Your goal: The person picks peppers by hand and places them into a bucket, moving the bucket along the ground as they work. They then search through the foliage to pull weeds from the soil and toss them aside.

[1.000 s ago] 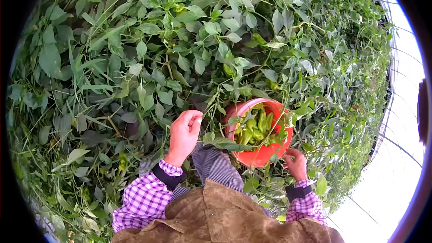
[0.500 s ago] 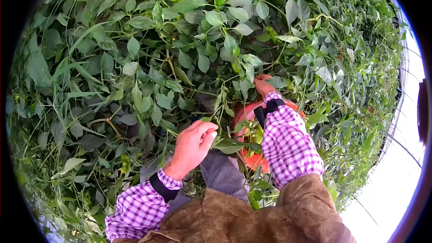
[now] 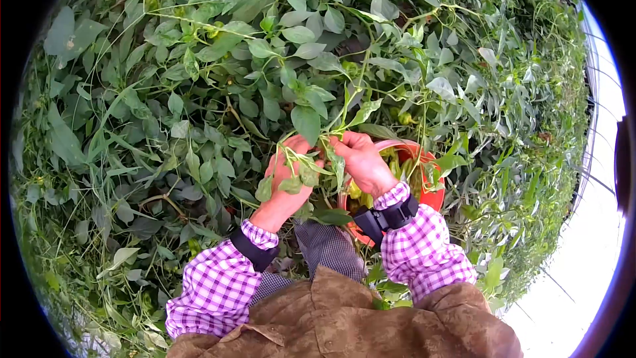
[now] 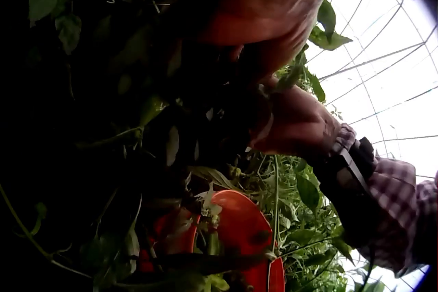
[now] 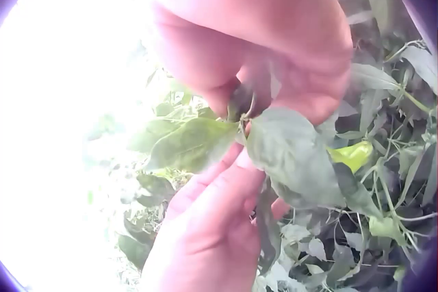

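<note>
Both hands meet at a leafy pepper plant branch [image 3: 305, 124] in front of the body. My left hand [image 3: 286, 182] grips its stem from the left, with leaves hanging over the fingers. From the other side my right hand [image 3: 366, 167] pinches the same branch, its fingers curled close to the left hand. The right wrist view has the left thumb [image 5: 236, 186] up against the stem, below the right hand [image 5: 260, 32]. Broad leaves hide part of the fingertips there. Under the right forearm stands a red bucket [image 3: 434, 199] holding light green peppers [image 3: 356, 190].
Dense pepper plants surround the hands on all sides. A yellow-green pepper [image 5: 352, 156] hangs among leaves beside the hands, and another pepper [image 3: 405, 118] shows behind the bucket. The person's checked trouser leg [image 3: 329, 248] is left of the bucket.
My right hand went from beside the bucket to the foliage above it, then left to the branch. My left hand, earlier apart from it, now grips the stem too.
</note>
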Available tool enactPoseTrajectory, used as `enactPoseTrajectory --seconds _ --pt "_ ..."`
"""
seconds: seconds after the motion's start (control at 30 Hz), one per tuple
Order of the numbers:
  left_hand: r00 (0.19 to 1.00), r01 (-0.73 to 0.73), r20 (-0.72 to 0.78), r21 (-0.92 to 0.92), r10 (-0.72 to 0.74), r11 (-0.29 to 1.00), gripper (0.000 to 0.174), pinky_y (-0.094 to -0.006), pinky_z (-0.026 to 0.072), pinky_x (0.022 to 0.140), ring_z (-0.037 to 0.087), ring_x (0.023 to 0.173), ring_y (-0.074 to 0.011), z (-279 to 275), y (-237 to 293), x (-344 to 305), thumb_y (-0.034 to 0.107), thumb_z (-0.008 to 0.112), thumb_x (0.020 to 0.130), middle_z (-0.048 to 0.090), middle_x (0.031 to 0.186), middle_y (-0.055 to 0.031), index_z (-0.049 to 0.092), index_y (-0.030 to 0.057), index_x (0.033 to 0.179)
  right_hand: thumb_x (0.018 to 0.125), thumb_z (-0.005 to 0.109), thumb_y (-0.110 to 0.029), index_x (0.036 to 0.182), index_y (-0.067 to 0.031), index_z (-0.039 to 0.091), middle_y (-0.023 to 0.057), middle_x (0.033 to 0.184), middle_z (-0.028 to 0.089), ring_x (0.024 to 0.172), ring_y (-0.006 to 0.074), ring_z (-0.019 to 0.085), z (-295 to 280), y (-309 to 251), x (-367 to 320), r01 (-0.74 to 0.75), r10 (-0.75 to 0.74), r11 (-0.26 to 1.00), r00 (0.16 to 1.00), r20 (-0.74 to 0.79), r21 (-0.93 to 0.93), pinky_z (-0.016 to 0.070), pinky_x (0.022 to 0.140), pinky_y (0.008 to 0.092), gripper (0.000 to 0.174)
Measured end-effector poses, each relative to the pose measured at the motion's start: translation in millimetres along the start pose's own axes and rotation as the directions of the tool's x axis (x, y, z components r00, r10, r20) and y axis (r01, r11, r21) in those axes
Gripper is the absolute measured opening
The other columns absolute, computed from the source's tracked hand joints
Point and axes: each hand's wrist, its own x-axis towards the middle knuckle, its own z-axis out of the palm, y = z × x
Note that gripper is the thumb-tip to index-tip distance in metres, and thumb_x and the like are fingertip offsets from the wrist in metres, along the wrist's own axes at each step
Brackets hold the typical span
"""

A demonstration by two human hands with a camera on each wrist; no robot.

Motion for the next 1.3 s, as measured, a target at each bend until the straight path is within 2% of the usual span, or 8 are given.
enactPoseTrajectory --seconds 0.27,0.4,0.43,0.57,0.8,1.0,1.13,1.3 --pt "0.999 -0.031 -0.015 -0.009 0.031 0.999 0.021 -0.0418 0.0442 0.087 0.058 0.096 -0.0317 1 -13 -10 0.015 0.068 0.076 0.063 0.096 -0.0083 0.063 0.0058 0.094 0.088 0.065 -0.016 0.077 0.0006 0.064 -0.0053 0.061 0.053 0.058 0.0009 0.041 30 26 5 0.235 -0.242 0.970 0.946 -0.217 -0.059 0.0350 0.050 0.0203 0.020" --pt "1.000 0.025 -0.012 0.000 -0.025 1.000 0.009 -0.0367 0.0432 0.071 0.055 0.083 -0.0280 3 -20 -14 0.007 0.060 0.079 0.054 0.081 -0.0109 0.055 -0.0012 0.079 0.079 0.066 -0.008 0.082 0.0009 0.065 0.0116 0.064 0.059 0.059 0.0248 0.059 30 54 20 0.395 -0.554 0.750 0.813 -0.179 -0.530 0.0458 0.055 0.0342 0.009" --pt "0.988 0.108 -0.048 -0.451 -0.145 0.886 0.011 -0.0356 0.0428 0.066 0.054 0.076 -0.0263 7 -12 -14 0.007 0.058 0.081 0.051 0.078 -0.0102 0.053 -0.0009 0.075 0.074 0.066 -0.006 0.077 0.0000 0.064 0.0190 0.074 0.059 0.069 0.0372 0.060 39 45 12 0.396 -0.625 0.646 0.765 -0.154 -0.653 0.0480 0.060 0.0407 0.007" --pt "0.965 0.228 0.125 0.039 -0.231 0.973 0.021 -0.0383 0.0479 0.067 0.058 0.069 -0.0334 -4 -42 -33 0.015 0.062 0.079 0.058 0.080 -0.0141 0.058 -0.0030 0.089 0.077 0.065 -0.013 0.079 -0.0033 0.065 0.0185 0.080 0.061 0.075 0.0377 0.061 49 59 25 0.267 -0.619 0.466 0.779 -0.095 -0.844 0.0501 0.067 0.0433 0.010" --pt "0.895 0.444 0.113 -0.311 -0.432 0.840 0.018 -0.0297 0.0418 0.058 0.050 0.060 -0.0161 -56 -8 -79 0.014 0.051 0.093 0.062 0.076 -0.0094 0.053 -0.0009 0.084 0.085 0.059 -0.017 0.110 0.0038 0.054 0.0281 0.097 0.059 0.094 0.0397 0.059 -11 46 55 0.233 -0.297 0.743 0.955 0.004 -0.628 0.0475 0.082 0.0437 0.033" --pt "0.842 0.525 0.103 -0.383 -0.530 0.760 0.021 -0.0241 0.0347 0.052 0.040 0.056 -0.0058 -88 -26 -98 0.017 0.050 0.095 0.056 0.067 -0.0002 0.049 0.0026 0.080 0.082 0.058 -0.003 0.127 0.0050 0.038 0.0252 0.130 0.041 0.102 0.0381 0.059 -107 37 44 -0.210 -0.458 -0.112 0.878 -0.137 -0.971 0.0510 0.085 0.0413 0.050" --pt "0.817 0.558 0.129 -0.422 -0.562 0.714 0.021 -0.0229 0.0376 0.055 0.044 0.059 -0.0055 -83 -35 -110 0.015 0.058 0.091 0.055 0.067 0.0002 0.048 0.0030 0.076 0.085 0.056 -0.009 0.125 0.0022 0.042 0.0198 0.121 0.052 0.098 0.0312 0.064 -150 17 78 -0.462 -0.191 -0.324 0.887 -0.422 -0.825 0.0554 0.076 0.0366 0.044" --pt "0.795 0.577 0.160 -0.496 -0.584 0.649 0.021 -0.0215 0.0409 0.058 0.048 0.061 -0.0048 -73 -38 -117 0.008 0.065 0.085 0.053 0.066 0.0017 0.048 0.0048 0.073 0.077 0.069 -0.027 0.105 -0.0024 0.059 0.0185 0.107 0.060 0.090 0.0300 0.065 -137 -6 49 -0.303 -0.216 -0.368 0.948 -0.236 -0.879 0.0543 0.075 0.0375 0.038"
